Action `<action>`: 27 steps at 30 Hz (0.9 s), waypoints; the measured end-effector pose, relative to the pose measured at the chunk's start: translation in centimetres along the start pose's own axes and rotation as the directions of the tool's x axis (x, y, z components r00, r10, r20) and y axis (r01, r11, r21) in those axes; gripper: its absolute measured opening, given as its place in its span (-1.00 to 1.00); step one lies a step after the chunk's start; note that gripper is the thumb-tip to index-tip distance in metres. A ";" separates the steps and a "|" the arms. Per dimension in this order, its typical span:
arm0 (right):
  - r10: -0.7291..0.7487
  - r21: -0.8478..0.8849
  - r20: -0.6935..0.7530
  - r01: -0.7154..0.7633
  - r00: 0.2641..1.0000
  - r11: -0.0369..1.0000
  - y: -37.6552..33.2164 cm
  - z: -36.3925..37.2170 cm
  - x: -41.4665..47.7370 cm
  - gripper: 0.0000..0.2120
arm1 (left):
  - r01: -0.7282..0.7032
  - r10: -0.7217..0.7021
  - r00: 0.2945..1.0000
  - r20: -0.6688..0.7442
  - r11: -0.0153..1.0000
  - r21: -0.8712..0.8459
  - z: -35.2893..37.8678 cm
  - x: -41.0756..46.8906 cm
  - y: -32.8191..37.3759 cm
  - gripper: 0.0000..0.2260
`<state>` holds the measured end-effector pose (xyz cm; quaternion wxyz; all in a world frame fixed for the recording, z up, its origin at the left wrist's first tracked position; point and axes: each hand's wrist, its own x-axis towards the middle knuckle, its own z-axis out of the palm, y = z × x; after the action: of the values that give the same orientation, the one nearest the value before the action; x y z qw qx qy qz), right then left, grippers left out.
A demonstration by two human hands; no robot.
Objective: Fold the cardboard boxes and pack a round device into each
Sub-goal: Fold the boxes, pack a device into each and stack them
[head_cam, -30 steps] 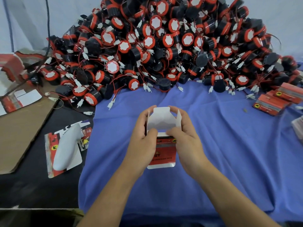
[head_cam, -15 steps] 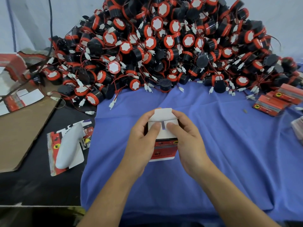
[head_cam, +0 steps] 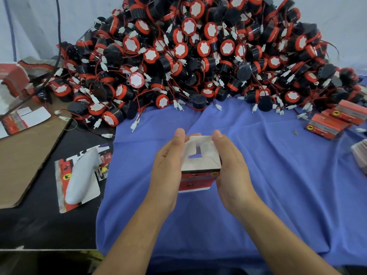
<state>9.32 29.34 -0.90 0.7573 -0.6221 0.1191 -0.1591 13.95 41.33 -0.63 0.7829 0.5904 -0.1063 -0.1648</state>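
A small red and white cardboard box (head_cam: 199, 169) is held above the blue cloth (head_cam: 278, 175), its white flaps folded over one end with a gap in the middle. My left hand (head_cam: 168, 167) grips its left side, thumb up at the flap. On the opposite side my right hand (head_cam: 230, 165) holds it the same way. A big heap of round black and red devices (head_cam: 198, 56) with red wires and white plugs fills the back of the table.
Folded red boxes (head_cam: 327, 126) lie at the right edge of the cloth. To the left, on the black table, are a white object on a printed card (head_cam: 81, 175), brown cardboard (head_cam: 25, 155) and flat box blanks (head_cam: 23, 120).
The box flaps went from standing open to folded down over the end. Both thumbs have slid off the flaps to the box's sides.
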 end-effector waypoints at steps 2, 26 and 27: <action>-0.008 0.019 0.014 0.008 1.000 1.000 0.0 0.1 -0.1 -0.66 | -0.024 0.024 1.000 -0.018 1.000 0.002 0.0 0.0 -0.1 -0.68; -0.011 -0.091 -0.052 0.006 0.999 0.996 0.6 0.3 -0.9 -0.70 | -0.180 0.181 0.983 0.013 0.965 0.191 0.1 -0.4 -0.9 -0.66; -0.001 -0.069 -0.050 -0.003 0.999 0.998 0.5 0.2 -0.9 -0.73 | -0.156 0.155 0.988 0.012 0.978 0.142 0.0 -0.4 -0.8 -0.69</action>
<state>8.61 29.93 -1.37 0.7321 -0.6438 0.1437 -0.1700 13.43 41.26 -1.36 0.7492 0.6345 -0.1642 -0.0954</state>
